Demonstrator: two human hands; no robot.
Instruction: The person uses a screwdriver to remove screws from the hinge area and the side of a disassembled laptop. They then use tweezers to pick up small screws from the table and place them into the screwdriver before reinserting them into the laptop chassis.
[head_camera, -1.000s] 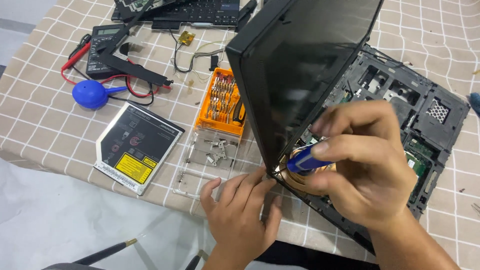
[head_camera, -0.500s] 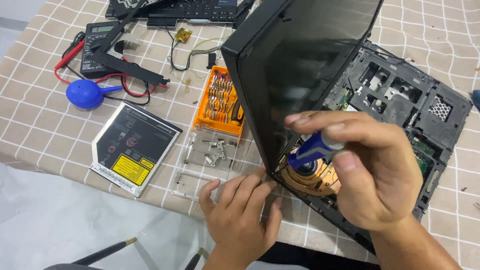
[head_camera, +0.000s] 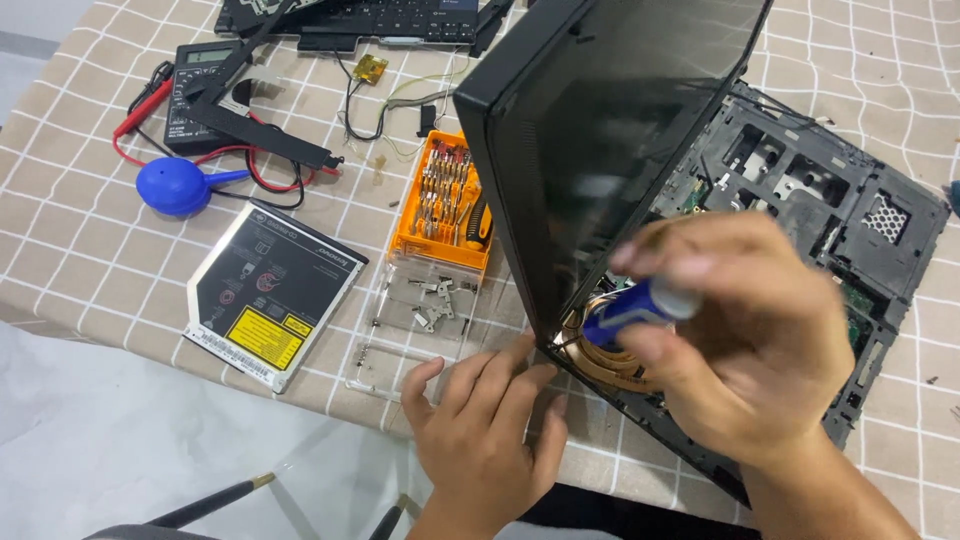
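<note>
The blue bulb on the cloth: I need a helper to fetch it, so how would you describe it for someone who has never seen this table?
Start at the opened laptop and go across the checked tablecloth to its far left side. Past the orange bit case and above the flat optical drive lies the blue bulb. It is the only round, solid blue thing there, with a short tapering nozzle.

Checked tablecloth (head_camera: 60, 270) (pale floor (head_camera: 90, 450) below)

Repair bench: multimeter (head_camera: 200, 95), screwdriver-bit set (head_camera: 445, 205), opened laptop (head_camera: 800, 190).
</note>
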